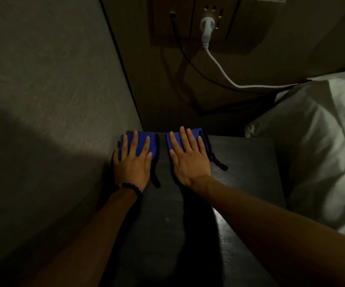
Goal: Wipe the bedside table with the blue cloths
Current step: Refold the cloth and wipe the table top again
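Where the two bare forearms reach in from the bottom edge, they cross the dark, glossy rectangular bedside table top, dim light, some glare on the near right part. Black beaded bracelet on left wrist. Left hand lies flat, palm down, fingers straight and spread, pressing on the left blue cloth. Right hand same pose, flat and spread, pressing on the right blue cloth. Both cloths are bright blue, flat, roughly rectangular pads with black edging; they sit side by side at the far end of the table top, a narrow dark gap between them, not touching. Left cloth is tight against the grey textured wall panel on the left. A black strap trails toward the camera from the left cloth's right edge; another black strap trails from the right cloth's right edge, lying on the table. White crumpled pillow just beside the table on the right. Farther back, a white cable and a thin black cable hang down the brown wall, the white one running from a white plug seated in the wall socket plate and off toward the pillow.
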`<state>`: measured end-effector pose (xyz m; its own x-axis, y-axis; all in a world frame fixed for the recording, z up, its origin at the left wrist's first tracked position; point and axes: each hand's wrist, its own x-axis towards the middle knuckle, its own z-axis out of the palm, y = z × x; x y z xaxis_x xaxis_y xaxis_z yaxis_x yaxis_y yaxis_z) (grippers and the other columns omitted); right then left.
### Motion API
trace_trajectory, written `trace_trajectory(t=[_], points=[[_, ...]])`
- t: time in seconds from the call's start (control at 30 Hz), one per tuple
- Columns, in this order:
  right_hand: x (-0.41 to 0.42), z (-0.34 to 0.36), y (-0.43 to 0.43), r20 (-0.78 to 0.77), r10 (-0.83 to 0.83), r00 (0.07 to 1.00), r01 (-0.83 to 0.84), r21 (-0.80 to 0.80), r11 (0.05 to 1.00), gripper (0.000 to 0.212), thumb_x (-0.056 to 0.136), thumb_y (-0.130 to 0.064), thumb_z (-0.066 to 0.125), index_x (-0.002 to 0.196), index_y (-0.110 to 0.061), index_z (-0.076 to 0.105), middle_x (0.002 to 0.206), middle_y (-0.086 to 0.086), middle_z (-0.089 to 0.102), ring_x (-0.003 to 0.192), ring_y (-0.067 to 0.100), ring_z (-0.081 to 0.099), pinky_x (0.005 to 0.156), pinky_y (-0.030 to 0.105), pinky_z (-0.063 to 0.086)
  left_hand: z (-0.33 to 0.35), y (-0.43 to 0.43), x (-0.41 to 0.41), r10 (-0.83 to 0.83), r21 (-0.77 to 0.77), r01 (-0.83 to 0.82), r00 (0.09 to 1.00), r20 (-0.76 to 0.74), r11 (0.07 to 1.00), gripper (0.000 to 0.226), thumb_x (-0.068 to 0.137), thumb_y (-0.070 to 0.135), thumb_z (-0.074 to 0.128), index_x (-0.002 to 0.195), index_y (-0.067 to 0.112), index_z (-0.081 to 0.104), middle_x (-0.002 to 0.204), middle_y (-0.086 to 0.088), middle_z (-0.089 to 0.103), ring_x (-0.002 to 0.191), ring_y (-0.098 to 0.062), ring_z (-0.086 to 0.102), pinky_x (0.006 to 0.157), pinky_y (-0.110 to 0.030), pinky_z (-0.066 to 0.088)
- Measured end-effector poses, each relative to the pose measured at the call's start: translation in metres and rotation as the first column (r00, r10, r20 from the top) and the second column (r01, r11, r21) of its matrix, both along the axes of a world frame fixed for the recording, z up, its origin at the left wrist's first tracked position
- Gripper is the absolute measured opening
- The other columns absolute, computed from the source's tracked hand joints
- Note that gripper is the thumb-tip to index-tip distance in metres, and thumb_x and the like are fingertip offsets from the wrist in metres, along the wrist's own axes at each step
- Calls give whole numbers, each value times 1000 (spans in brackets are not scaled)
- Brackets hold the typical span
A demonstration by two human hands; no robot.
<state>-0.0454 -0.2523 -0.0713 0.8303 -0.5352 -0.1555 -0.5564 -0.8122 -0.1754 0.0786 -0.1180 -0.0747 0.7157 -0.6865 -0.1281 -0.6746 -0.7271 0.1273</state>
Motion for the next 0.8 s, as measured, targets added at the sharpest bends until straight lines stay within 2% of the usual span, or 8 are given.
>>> trace_trajectory(t=[0.07, 0.17, 0.3, 0.43, 0.5, 0.63, 0.8], points=[[-8, -2, -9, -6, -19, 1000, 19, -8, 1000, 62, 100, -49, -3, 159, -30, -12, 168, 5, -14, 152, 21, -20, 123, 46, -8, -1, 4, -2, 45, -49, -45, 999, 5, 998, 57, 96, 49, 25, 150, 34, 13, 161, -6, 1, 146, -31, 5, 113, -55, 18], [-26, -4, -25, -11, -35, 999, 35, -6, 999, 59, 103, -49, 1, 158, -32, -12, 168, 3, -14, 152, 20, -21, 124, 46, -8, -3, 14, -11, 142, -173, -153, 987, -75, 973, 60, 94, 48, 34, 149, 27, 23, 159, -11, 9, 142, -36, 18, 109, -55, 29], [-53, -2, -47, -16, -62, 998, 62, -37, 997, 61, 101, -51, -1, 159, -34, -9, 168, 3, -9, 153, 20, -17, 124, 46, -6, -2, 15, -13, 160, -284, -195, 977, -143, 939, 57, 94, 38, 48, 147, 24, 31, 159, -9, 12, 140, -34, 23, 109, -47, 30], [-75, -3, -61, -6, -112, 994, 111, -49, 993, 59, 102, -52, 0, 157, -35, -9, 168, 2, -7, 153, 19, -15, 124, 44, -7, -1, 18, -11, 142, -284, -176, 980, -136, 943, 58, 94, 37, 50, 147, 23, 31, 159, -10, 12, 140, -35, 24, 110, -46, 28], [-85, -4, -68, -6, -133, 991, 132, -53, 990, 61, 100, -53, -2, 158, -36, -8, 168, 2, -7, 153, 19, -15, 124, 45, -5, 0, 21, -16, 159, -245, -186, 979, -126, 952, 61, 94, 39, 48, 149, 26, 25, 160, -11, 7, 142, -35, 21, 110, -47, 28], [-103, -5, -77, -8, -179, 984, 178, -65, 982, 62, 100, -54, -2, 159, -36, -5, 169, 3, -5, 154, 20, -13, 124, 45, -4, 5, 24, -29, 247, -202, -265, 963, -108, 943, 63, 94, 42, 47, 149, 30, 19, 159, -12, 1, 142, -36, 18, 102, -51, 38], [-123, -4, -84, -18, -217, 976, 216, -45, 975, 64, 98, -56, -5, 159, -36, -6, 168, 2, -8, 153, 19, -14, 125, 47, -2, 7, 25, -33, 268, -159, -287, 955, -132, 945, 59, 96, 47, 37, 150, 35, 15, 160, -8, 0, 139, -37, 23, 97, -52, 42]])
